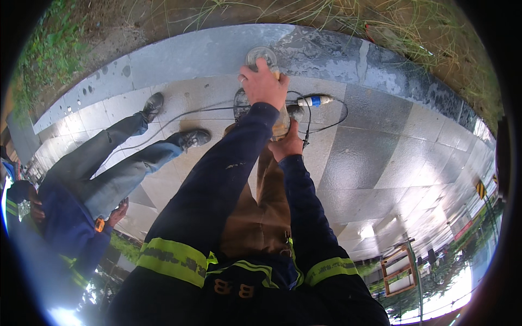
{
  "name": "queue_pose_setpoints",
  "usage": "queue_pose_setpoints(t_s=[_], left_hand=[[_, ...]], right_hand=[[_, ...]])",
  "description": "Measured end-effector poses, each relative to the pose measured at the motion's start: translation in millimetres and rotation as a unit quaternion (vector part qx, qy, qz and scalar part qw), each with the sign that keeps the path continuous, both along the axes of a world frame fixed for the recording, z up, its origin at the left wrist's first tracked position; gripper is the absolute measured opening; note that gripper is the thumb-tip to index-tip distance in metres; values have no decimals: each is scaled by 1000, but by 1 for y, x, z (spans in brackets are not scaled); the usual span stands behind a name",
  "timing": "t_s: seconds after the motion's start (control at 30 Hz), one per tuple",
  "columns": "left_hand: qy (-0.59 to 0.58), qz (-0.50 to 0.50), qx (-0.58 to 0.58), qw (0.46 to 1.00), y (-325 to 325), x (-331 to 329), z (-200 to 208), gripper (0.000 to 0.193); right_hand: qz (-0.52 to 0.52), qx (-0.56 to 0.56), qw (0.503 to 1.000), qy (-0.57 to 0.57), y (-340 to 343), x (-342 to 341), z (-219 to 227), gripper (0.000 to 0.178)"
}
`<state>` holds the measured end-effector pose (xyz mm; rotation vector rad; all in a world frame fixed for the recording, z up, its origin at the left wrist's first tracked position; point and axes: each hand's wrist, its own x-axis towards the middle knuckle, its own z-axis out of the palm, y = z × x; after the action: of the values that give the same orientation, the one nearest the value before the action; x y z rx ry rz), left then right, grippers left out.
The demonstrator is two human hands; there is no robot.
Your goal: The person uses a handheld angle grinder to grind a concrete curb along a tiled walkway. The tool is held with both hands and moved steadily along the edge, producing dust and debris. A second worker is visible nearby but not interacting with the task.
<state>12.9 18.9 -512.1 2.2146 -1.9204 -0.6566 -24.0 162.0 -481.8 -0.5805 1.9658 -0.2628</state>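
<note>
Grinder (pixel 281 128) sits directly beneath the person's two bare hands, pointing away from the body toward a grey stone kerb (pixel 190 62). The left hand (pixel 264 84) is clamped over its front part, just behind the round disc (pixel 261 54), which shows past the knuckles over the kerb; whether disc and stone touch, I cannot tell. The right hand (pixel 287 145) is closed around the rear end, nearer the body, its fingers partly hidden. So the tool's middle lies between the two hands, its yellowish side showing beyond the left wrist.

Just right of the tool, a white and blue plug (pixel 315 101) lies on the paving (pixel 375 117) among loops of black cord (pixel 347 111). More cord trails off to the left, past the dark shoes (pixel 194 138) of another person standing nearby. Grass (pixel 418 32) grows beyond the kerb.
</note>
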Motion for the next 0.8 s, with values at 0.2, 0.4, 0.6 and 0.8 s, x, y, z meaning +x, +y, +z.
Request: queue_pose_setpoints(t_s=[0.2, 0.4, 0.6, 0.8], left_hand=[[37, -51, 15, 998, -2, -17, -3, 53], [7, -32, 1, 999, 0, -12, -2, 52], [11, -41, -10, 999, 3, -16, -2, 55], [-2, -31, 1, 1000, 8, -10, 0, 52]], right_hand=[[-38, -12, 999, 17, -1, -8, -1, 80], [-23, -7, 1000, 18, 0, -2, -3, 80], [-41, -22, 999, 19, 8, -5, -8, 80], [-27, 9, 1000, 10, 9, -1, -3, 79]])
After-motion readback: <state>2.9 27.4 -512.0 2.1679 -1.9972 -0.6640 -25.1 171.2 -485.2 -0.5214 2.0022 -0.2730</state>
